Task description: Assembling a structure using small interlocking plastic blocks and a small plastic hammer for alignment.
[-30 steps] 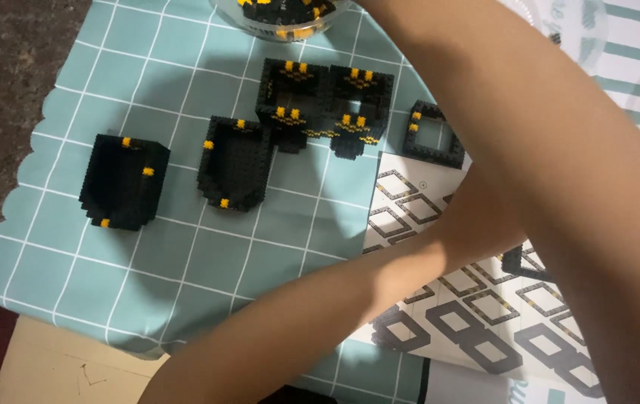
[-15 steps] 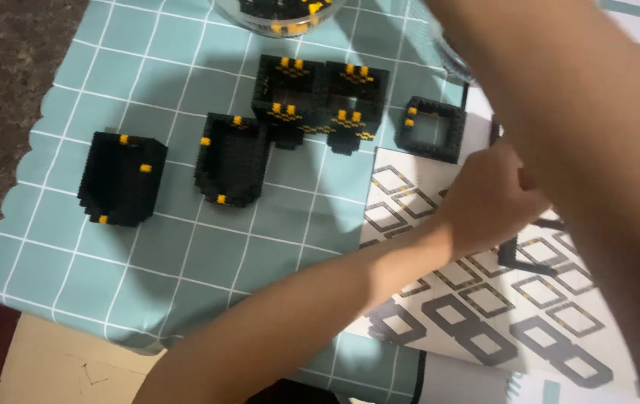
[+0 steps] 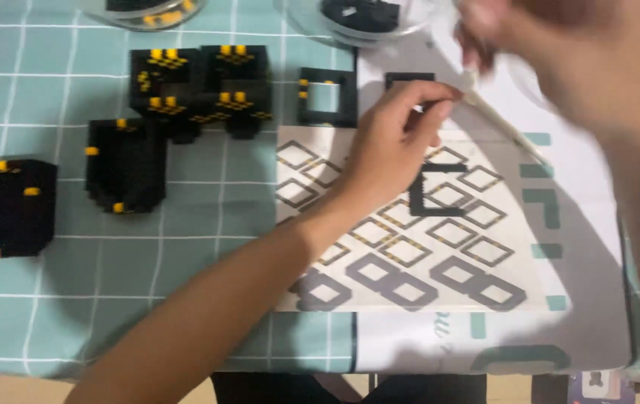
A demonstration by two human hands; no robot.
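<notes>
Left hand (image 3: 398,146) pinches something unresolved at its fingertips; the black square frame (image 3: 408,81) lies just beyond them, nearer than to the blurred right hand (image 3: 559,56), whose grip is indeterminate.

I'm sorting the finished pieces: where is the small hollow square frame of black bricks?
In the head view, the square frame lies upper middle on the teal cloth, right of the joined block cluster, beside the instruction sheet.

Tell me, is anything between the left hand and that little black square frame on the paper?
Nothing visible. The left hand reaches over the instruction sheet, fingertips just beside the black square frame. The right hand is blurred off to the side.
</notes>
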